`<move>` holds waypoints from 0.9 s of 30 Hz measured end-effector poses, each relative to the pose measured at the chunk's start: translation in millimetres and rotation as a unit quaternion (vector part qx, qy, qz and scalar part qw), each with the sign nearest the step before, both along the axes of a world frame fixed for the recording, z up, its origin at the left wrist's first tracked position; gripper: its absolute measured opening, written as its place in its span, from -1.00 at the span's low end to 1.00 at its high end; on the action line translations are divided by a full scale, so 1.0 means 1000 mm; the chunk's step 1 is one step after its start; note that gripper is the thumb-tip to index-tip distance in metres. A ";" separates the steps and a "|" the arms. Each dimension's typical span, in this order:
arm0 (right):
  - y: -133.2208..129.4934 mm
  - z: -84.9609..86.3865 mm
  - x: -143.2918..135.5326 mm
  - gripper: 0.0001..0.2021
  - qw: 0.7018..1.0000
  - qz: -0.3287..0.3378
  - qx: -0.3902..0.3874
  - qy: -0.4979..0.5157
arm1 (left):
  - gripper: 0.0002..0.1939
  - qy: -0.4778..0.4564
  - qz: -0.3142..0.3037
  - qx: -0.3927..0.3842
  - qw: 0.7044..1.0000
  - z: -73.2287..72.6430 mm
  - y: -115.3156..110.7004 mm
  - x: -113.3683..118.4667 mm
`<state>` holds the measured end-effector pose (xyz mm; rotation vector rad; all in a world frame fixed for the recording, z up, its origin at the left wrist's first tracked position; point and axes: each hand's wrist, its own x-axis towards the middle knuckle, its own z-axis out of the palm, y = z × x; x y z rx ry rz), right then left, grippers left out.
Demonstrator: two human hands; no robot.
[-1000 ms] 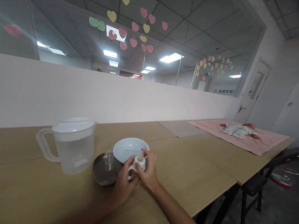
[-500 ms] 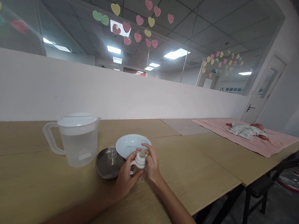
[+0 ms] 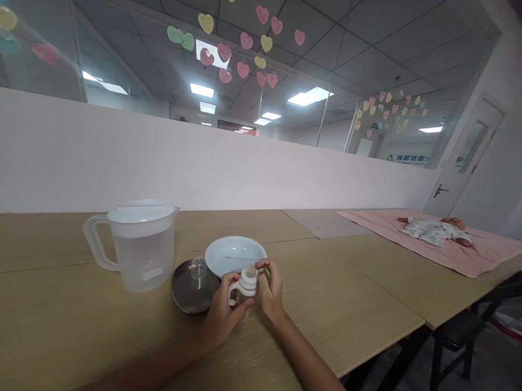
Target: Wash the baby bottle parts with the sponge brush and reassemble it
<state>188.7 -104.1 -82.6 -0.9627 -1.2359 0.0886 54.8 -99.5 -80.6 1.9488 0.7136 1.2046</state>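
Both my hands hold a small baby bottle (image 3: 246, 283) with a white collar, side handles and a teat, upright on the wooden table (image 3: 352, 293). My left hand (image 3: 222, 313) grips its body and left handle. My right hand (image 3: 270, 294) wraps the collar from the right, fingers over the top. A white bowl (image 3: 234, 254) sits just behind the bottle. To the left lies a round metal dish (image 3: 186, 288) with a clear bottle cap (image 3: 198, 271) on it.
A clear plastic jug (image 3: 140, 247) with water and a lid stands to the left. A baby doll (image 3: 436, 229) lies on a pink cloth (image 3: 472, 256) at the far right of the table. A white partition runs behind; a chair (image 3: 459, 334) stands at the right edge.
The bottle's collar and teat now stand higher between my fingers, and my right fingers have shifted round the collar. The view has drifted slightly left.
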 end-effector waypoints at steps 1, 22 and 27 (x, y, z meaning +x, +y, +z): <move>-0.003 -0.001 0.000 -0.86 0.999 -0.026 0.016 -0.012 | -0.60 0.000 -0.008 -0.004 1.000 -0.001 0.000 0.000; -0.014 0.011 0.012 -0.66 0.982 0.084 -0.060 -0.161 | -0.36 -0.031 -0.005 -0.031 0.999 -0.006 -0.001 0.001; -0.010 0.012 0.004 -0.75 0.987 0.008 -0.074 -0.142 | -0.35 -0.029 -0.018 -0.038 0.999 -0.006 -0.001 0.001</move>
